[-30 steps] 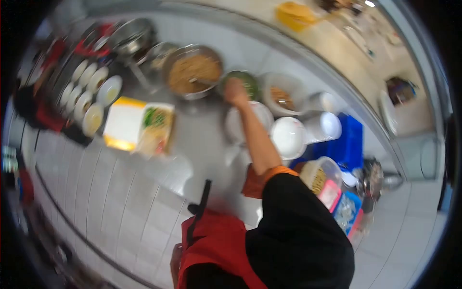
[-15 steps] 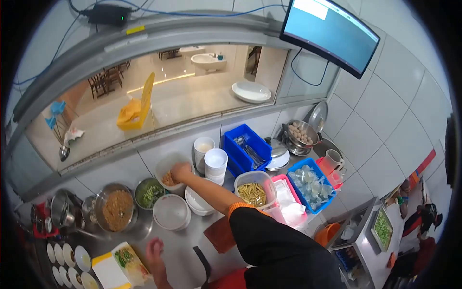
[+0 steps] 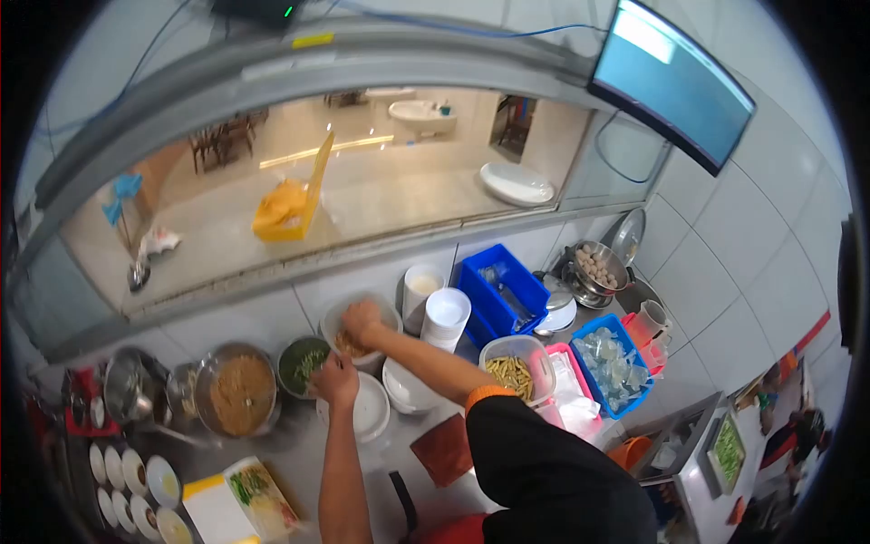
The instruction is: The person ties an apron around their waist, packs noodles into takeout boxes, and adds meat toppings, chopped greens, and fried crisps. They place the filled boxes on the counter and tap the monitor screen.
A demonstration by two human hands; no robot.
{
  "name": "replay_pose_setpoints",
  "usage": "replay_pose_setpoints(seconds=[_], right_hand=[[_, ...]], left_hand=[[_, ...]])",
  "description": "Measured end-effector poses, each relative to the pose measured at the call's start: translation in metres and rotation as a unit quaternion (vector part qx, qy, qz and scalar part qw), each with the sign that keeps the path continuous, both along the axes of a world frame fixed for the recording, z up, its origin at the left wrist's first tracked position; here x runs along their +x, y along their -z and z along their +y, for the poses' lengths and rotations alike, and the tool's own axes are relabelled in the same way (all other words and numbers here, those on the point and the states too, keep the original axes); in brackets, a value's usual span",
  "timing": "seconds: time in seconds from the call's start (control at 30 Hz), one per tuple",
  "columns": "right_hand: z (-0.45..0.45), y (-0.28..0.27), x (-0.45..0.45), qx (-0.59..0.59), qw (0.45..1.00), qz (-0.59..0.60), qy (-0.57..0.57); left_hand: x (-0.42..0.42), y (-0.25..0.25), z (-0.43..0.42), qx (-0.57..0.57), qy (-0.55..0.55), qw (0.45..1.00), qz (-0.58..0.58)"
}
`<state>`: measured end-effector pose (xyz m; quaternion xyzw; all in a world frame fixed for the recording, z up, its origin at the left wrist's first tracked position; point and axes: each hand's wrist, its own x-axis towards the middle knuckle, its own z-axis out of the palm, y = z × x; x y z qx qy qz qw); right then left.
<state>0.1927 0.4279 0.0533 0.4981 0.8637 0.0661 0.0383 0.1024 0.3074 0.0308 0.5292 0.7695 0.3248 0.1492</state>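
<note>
My right hand (image 3: pixel 362 323) reaches down into a whitish tub (image 3: pixel 392 317) of brown crumbly food (image 3: pixel 350 344); its fingertips are hidden in there. Beside it, my left hand (image 3: pixel 335 381) hangs at the right rim of a metal bowl of chopped greens (image 3: pixel 299 364), fingers curled in; whatever they hold is too small to make out. Just below that hand is a stack of white bowls (image 3: pixel 370 410), with more white bowls (image 3: pixel 408 385) to its right. Lower left, a yellow-edged takeaway box (image 3: pixel 217 510) lies open with noodles and greens (image 3: pixel 258 494) in it.
Left of the greens are a large pan of brown food (image 3: pixel 240 394) and several small white dishes (image 3: pixel 163 480). To the right stand stacked white cups (image 3: pixel 445 317), a blue cutlery bin (image 3: pixel 503 290) and a tub of green pieces (image 3: pixel 509 374). Behind runs a serving-window ledge (image 3: pixel 381 190).
My left hand has moved up from beside the takeaway box to the bowl of greens. My right hand stays in the tub. The camera view has shifted, so the scene sits lower and farther right.
</note>
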Motion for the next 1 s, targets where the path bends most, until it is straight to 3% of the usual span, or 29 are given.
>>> replay_pose_setpoints(seconds=[0.1, 0.13, 0.17, 0.2, 0.23, 0.3, 0.37, 0.43, 0.47, 0.53, 0.63, 0.7, 0.77, 0.83, 0.93, 1.0], right_hand=[[0.017, 0.036, 0.008, 0.046, 0.998, -0.009, -0.037], [0.0, 0.01, 0.015, -0.029, 0.994, -0.024, -0.104], [0.015, 0.041, 0.013, -0.059, 0.993, 0.037, -0.095], [0.003, 0.015, 0.013, -0.124, 0.987, 0.033, -0.094], [0.016, 0.031, 0.014, -0.139, 0.987, 0.06, -0.059], [0.046, 0.069, 0.022, -0.182, 0.978, 0.1, -0.02], [0.052, 0.071, 0.03, -0.213, 0.97, 0.116, -0.022], [0.043, 0.051, 0.033, -0.435, 0.84, 0.285, 0.153], [0.044, 0.048, 0.034, -0.431, 0.843, 0.287, 0.145], [0.044, 0.044, 0.031, -0.517, 0.754, 0.351, 0.2], [0.018, 0.007, 0.027, -0.451, 0.745, 0.422, 0.252], [0.018, 0.003, 0.032, -0.45, 0.759, 0.404, 0.242], [0.015, -0.006, 0.034, -0.39, 0.723, 0.506, 0.264], [0.021, -0.004, 0.037, -0.375, 0.733, 0.506, 0.256], [0.03, -0.003, 0.045, -0.335, 0.764, 0.506, 0.218], [0.014, -0.036, 0.045, -0.334, 0.764, 0.512, 0.208]], left_hand=[[-0.007, 0.037, 0.011, 0.065, -0.006, 0.998, -0.02], [-0.006, 0.025, 0.005, 0.045, -0.001, 0.999, -0.015], [-0.001, 0.009, -0.001, 0.011, -0.026, 0.999, -0.014], [0.003, -0.002, -0.005, -0.028, -0.053, 0.998, -0.001], [0.006, -0.009, -0.004, -0.056, -0.075, 0.996, 0.011], [0.008, -0.01, -0.009, -0.037, -0.09, 0.995, 0.001], [0.008, -0.01, -0.009, -0.01, -0.089, 0.996, -0.01], [0.007, -0.006, -0.007, -0.004, -0.068, 0.997, -0.035], [0.005, -0.006, -0.007, -0.009, -0.066, 0.998, -0.017], [0.0, -0.002, -0.008, 0.006, -0.085, 0.996, -0.006], [-0.012, -0.015, -0.023, 0.012, -0.118, 0.993, -0.006], [-0.024, -0.024, -0.043, 0.034, -0.152, 0.987, -0.04], [-0.044, -0.027, -0.068, 0.047, -0.162, 0.983, -0.068], [-0.068, -0.018, -0.102, 0.119, -0.156, 0.959, -0.207], [-0.1, -0.014, -0.17, 0.205, -0.212, 0.922, -0.252], [-0.125, 0.007, -0.223, 0.236, -0.26, 0.902, -0.25]])
